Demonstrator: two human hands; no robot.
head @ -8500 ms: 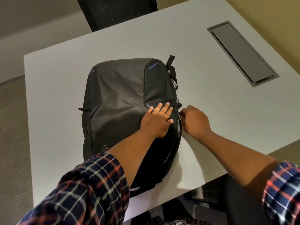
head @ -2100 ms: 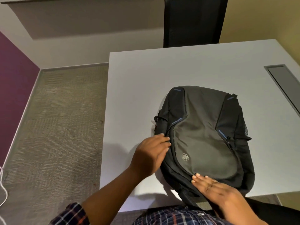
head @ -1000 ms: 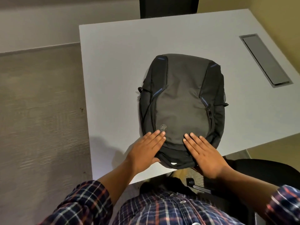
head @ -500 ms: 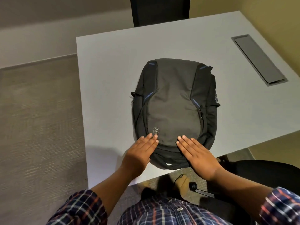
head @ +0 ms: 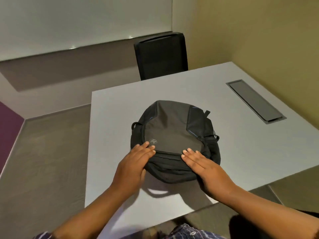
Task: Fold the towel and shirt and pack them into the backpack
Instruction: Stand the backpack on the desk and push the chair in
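A dark grey and black backpack [head: 174,135] lies flat and zipped shut on the white table [head: 114,114], its round logo near its front left corner. My left hand [head: 136,161] rests with straight fingers on the backpack's near left edge. My right hand [head: 200,163] lies flat with straight fingers on the near right edge. No towel or shirt shows anywhere in view.
A grey cable hatch [head: 255,100] is set into the table at the right. A black chair [head: 160,56] stands behind the far edge. Carpet floor [head: 43,161] lies to the left, a yellow wall to the right.
The backpack now lies farther from the near table edge, with both flat hands still on its near end. My view has lifted and shows the far wall and chair.
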